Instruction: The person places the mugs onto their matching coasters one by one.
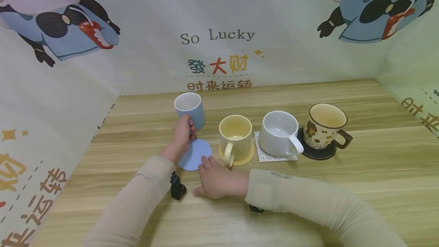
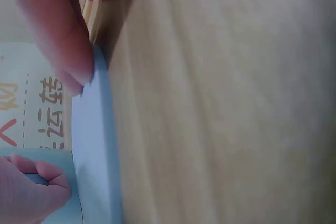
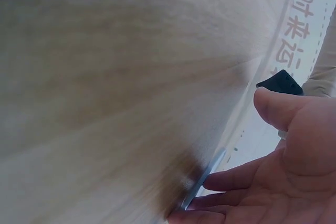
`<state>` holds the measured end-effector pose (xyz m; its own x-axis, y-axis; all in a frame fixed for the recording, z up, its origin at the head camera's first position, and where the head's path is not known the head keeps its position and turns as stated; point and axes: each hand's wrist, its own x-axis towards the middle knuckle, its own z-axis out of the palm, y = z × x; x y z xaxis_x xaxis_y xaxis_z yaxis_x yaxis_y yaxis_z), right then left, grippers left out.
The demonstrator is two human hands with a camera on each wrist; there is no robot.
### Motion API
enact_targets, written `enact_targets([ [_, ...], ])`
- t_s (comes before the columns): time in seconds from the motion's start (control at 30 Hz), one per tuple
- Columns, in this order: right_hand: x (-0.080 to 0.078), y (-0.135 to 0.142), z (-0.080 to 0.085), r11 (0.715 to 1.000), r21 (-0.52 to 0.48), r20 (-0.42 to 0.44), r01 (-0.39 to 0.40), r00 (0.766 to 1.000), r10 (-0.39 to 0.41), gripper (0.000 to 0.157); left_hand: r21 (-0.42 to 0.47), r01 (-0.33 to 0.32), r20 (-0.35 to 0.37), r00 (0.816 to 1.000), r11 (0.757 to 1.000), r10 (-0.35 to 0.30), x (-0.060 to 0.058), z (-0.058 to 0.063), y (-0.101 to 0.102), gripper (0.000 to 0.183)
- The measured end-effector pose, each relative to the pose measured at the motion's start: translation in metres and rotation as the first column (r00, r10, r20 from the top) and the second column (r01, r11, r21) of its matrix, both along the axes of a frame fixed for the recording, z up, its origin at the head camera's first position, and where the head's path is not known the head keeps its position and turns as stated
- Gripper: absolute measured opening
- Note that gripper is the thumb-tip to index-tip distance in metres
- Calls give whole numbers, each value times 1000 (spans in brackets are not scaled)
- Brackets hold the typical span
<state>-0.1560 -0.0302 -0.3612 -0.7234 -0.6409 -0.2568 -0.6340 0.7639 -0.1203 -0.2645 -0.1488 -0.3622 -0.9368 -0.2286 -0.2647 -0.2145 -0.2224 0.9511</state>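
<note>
My left hand (image 1: 182,132) grips the handle of a light blue mug (image 1: 195,111) behind a round blue coaster (image 1: 195,155). The left wrist view shows its fingers curled round that handle, the mug (image 2: 63,203) just beyond the coaster (image 2: 94,140). Whether the mug's base touches the table is unclear. My right hand (image 1: 217,178) lies at the coaster's near right edge, fingers extended, palm down. In the right wrist view the fingertips of the right hand (image 3: 262,182) touch the rim of the coaster (image 3: 202,179).
To the right, a yellow mug (image 1: 236,132) stands on a yellow coaster (image 1: 249,155), a white mug (image 1: 276,136) on a speckled square coaster (image 1: 274,159), and a patterned cream mug (image 1: 322,129) on a black coaster (image 1: 317,155). A printed curtain (image 1: 219,3) rises behind the wooden table (image 1: 103,163).
</note>
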Motion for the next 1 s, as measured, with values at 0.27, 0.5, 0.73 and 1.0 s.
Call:
enact_targets([
  [0.27, -1, 0, -1, 1000, 3, -5, 4, 1000, -4, 73, -44, -32, -2, 999, 998, 32, 0, -1, 3, 28],
  [0.5, 0, -1, 0, 1000, 18, -1, 0, 1000, 0, 73, -53, -85, 6, 996, 995, 85, -1, -1, 4, 28],
  [0.73, -3, -2, -8, 1000, 1, -18, -10, 1000, 10, 71, -74, -137, 17, 990, 988, 139, -1, 0, 2, 26],
  [1.0, 1, -1, 1, 999, 32, -35, -13, 999, 14, 72, -101, -130, 32, 991, 986, 134, -2, 4, -1, 25],
])
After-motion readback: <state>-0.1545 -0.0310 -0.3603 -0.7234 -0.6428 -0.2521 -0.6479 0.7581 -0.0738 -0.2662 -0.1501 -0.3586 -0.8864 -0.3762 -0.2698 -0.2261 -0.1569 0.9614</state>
